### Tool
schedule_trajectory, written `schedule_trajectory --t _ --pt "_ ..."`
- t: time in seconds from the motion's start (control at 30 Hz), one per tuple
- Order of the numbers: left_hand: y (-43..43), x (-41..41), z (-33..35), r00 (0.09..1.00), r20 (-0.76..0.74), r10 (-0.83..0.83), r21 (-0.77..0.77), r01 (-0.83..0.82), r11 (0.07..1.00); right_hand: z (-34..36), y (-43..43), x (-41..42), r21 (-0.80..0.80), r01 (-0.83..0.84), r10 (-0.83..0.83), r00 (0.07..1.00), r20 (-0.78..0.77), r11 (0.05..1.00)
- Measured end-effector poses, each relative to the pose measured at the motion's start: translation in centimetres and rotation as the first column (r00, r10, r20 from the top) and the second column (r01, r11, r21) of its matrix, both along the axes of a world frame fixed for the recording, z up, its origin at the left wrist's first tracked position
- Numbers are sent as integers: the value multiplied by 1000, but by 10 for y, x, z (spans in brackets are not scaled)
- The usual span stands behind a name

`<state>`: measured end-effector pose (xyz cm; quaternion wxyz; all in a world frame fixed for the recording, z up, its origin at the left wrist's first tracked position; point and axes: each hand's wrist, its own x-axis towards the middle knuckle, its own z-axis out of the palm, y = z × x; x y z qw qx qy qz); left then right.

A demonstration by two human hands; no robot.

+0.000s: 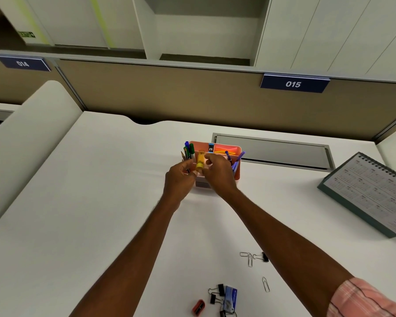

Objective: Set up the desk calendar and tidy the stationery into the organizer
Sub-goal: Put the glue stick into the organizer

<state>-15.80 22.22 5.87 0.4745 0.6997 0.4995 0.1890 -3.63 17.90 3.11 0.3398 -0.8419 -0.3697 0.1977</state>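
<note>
White desk [101,202] under a row of pale cabinets, tan partition behind, and the pink organizer [237,177] sits mid-desk. Both hands are up over it: the left hand [180,179] and the right hand [218,173] pinch a yellow tube [200,161], a glue stick by the look of it, fingertips closed on its lower end while it stands nearly upright just above the front compartments. Green and blue markers [189,151] already stand in the left slot, purple pens [236,160] lean on the right.

Best play, I'd say: keep the tube vertical, drop it into a free slot, and let go only once the base is seated, so it doesn't knock the markers.

Desk calendar [370,193] is propped up far right, well apart. Plenty left near the front edge: paper clips [247,258], binder clips [217,292], a blue staple box [231,298], a red sharpener [198,307].
</note>
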Motion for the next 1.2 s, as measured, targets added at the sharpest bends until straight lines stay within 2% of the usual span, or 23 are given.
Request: schedule_trajectory --t 0.13,0.27,0.37,0.47,0.53,0.67,0.83,1.0,1.1,1.2 --pt "-2 3 2 999 -2 -37 -8 37 999 1 3 1 -84 -29 37 995 95 996" --pt "-4 5 2 999 6 -41 -11 41 999 4 8 9 -244 -69 97 990 101 967" --pt "-5 5 2 999 6 -39 -1 39 999 2 8 8 -206 -51 79 988 130 977" --pt "-4 5 3 999 13 -30 3 30 1000 2 6 10 -247 -86 121 984 131 965" --pt "-4 5 3 999 14 -31 5 31 1000 1 7 12 -184 -99 119 988 102 978" --pt "-4 5 1 999 20 -27 12 26 1000 0 3 10 -211 -75 102 987 122 975" --pt "-6 5 2 999 47 5 34 -7 999 -3 -4 6 -84 -6 14 996 93 996" --pt "-28 -5 8 991 118 54 61 -61 996 6 -33 -3 146 21 -23 1000 16 989" --pt "-51 -19 5 992 129 -9 24 6 1000 13 -62 -7 165 -28 21 999 44 986" --pt "-79 -40 -10 989 45 -139 -34 141 989 12 -103 -16 148 -87 86 996 14 985"
